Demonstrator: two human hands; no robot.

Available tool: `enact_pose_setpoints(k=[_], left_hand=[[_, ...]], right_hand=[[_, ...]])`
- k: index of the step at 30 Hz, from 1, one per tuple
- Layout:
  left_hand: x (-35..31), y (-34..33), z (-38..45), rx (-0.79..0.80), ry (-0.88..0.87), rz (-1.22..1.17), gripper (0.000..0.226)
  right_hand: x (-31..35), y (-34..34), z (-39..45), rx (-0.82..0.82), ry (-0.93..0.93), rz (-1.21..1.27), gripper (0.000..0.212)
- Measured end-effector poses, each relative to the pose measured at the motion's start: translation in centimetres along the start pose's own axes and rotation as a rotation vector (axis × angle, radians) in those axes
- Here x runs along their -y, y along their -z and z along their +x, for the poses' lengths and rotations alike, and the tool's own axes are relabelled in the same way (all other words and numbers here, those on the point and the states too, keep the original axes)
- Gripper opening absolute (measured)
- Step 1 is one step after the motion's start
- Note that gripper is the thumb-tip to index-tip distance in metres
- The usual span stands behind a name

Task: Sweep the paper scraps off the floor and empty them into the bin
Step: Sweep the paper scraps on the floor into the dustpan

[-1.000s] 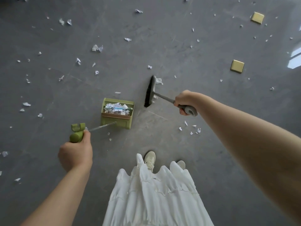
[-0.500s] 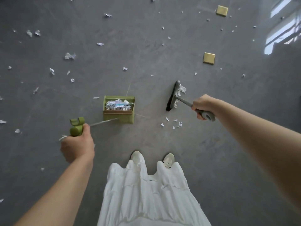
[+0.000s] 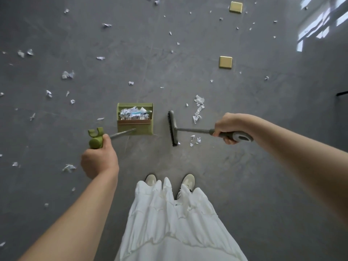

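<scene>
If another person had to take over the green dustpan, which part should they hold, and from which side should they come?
Hold the dustpan by the green grip at the top of its long metal pole, coming from the near side, behind the pan. The pole slants up and back from the pan's rear, so that end is reachable while standing. The pan's open mouth, full of paper scraps, faces away. The left hand grips there now.

Both bare forearms reach forward and down, well apart. The left hand is fisted, back of the hand up (thumb along the top), round a green handle. The right hand curls its fingers round a grey handle.
</scene>
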State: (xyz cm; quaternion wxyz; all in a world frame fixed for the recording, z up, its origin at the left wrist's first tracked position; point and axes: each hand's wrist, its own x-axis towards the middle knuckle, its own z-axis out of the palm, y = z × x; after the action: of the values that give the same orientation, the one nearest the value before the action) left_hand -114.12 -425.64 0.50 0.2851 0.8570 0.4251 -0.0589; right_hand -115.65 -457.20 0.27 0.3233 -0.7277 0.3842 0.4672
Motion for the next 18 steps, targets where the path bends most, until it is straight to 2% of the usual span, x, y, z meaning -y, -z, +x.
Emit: enact_pose_setpoints(k=[7, 11, 18], left_hand=[[-0.6, -0.9, -1.7, -0.018, -0.035, 0.017, 0.066], [-1.1, -1.7, -3.2, -0.006, -0.036, 0.02, 0.066], [-2.2, -3.8, -5.0, 0.019, -0.027, 0.032, 0.063]], right_hand=[[-4.9, 0.8, 0.7, 0.091, -0.126, -0.272, 0.009], [-7.9, 2.5, 1.5, 0.052, -0.18, -0.321, 0.011], [-9.5, 4.9, 3.5, -0.122, -0.147, -0.257, 0.007]])
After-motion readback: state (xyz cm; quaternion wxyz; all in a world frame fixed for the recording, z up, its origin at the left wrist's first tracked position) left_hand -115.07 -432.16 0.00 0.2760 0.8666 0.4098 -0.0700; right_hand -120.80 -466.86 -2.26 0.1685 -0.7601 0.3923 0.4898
